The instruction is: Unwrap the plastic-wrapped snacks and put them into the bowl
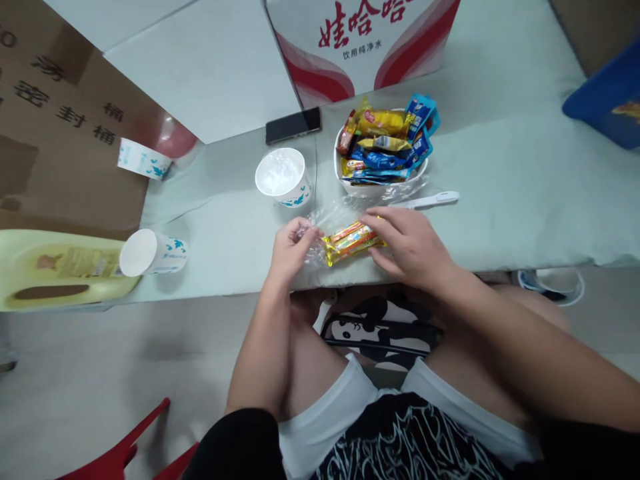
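Under both hands, surface (500,187): a pale green cloth covers it; the hands work at its near edge, above the person's lap.
Far beyond the hands, carton (360,40): white and red, printed, standing at the back.
Well left of the left hand, jug (55,267): yellow, lying on its side, with a tipped paper cup (153,252) touching it.
Just beyond the right hand, bowl (345,183): white, heaped with wrapped snacks.
Just beyond the left hand, upright cup (283,177): white inside; a dark phone (293,125) lies behind it.
Left hand (290,250): fingertips pinched shut on the clear film (325,220) at the packet's left end.
Right hand (407,243): fingers curled over the packet's right end, holding it down.
Snack packet (353,241): yellow and orange, lying between the two hands, partly inside the crumpled film.
Step, as judged: the packet is being worked against the film.
Next move calls for: a firm pinch on the thin, slippery film while the other hand steadies the packet.
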Demonstrator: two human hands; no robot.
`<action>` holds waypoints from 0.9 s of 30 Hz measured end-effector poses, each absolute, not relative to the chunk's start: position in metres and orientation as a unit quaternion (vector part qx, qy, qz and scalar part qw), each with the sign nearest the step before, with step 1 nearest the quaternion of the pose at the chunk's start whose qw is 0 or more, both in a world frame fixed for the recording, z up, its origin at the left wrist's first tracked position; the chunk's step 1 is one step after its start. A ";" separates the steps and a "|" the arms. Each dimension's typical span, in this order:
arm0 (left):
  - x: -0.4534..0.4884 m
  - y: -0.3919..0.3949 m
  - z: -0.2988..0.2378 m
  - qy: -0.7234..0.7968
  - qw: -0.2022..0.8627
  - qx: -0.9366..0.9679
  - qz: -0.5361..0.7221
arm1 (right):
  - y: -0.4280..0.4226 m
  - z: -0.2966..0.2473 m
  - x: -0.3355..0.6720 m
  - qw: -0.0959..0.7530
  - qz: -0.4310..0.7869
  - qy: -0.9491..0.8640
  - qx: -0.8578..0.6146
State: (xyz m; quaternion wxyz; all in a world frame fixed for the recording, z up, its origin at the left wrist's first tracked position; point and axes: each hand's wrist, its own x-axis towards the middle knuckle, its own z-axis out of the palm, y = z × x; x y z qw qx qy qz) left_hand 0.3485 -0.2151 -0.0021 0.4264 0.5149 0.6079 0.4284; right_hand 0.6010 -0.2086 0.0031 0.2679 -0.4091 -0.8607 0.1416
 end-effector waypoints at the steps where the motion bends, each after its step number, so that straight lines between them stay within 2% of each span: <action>1: 0.349 -0.214 -0.001 0.601 0.458 0.476 0.450 | -0.206 0.000 0.599 0.259 0.129 -0.864 -0.412; 4: 0.349 -0.211 0.001 0.601 0.504 0.387 0.485 | -0.196 -0.002 0.601 0.243 0.095 -0.871 -0.416; 8: 0.350 -0.204 0.001 0.629 0.476 0.335 0.516 | -0.199 0.008 0.610 0.238 0.101 -0.901 -0.348; 11: 0.353 -0.200 0.001 0.617 0.488 0.297 0.541 | -0.210 0.013 0.611 0.159 0.160 -0.927 -0.299; 13: 0.358 -0.198 0.001 0.585 0.525 0.273 0.555 | -0.216 0.012 0.606 0.126 0.176 -0.917 -0.334; 17: 0.370 -0.198 0.005 0.502 0.616 0.246 0.556 | -0.219 0.006 0.592 0.174 0.127 -0.895 -0.390; 22: 0.378 -0.206 0.018 0.447 0.705 0.241 0.496 | -0.216 -0.003 0.578 0.163 0.124 -0.903 -0.377; 27: 0.363 -0.211 0.026 0.437 0.689 0.241 0.525 | -0.209 -0.008 0.580 0.169 0.171 -0.897 -0.370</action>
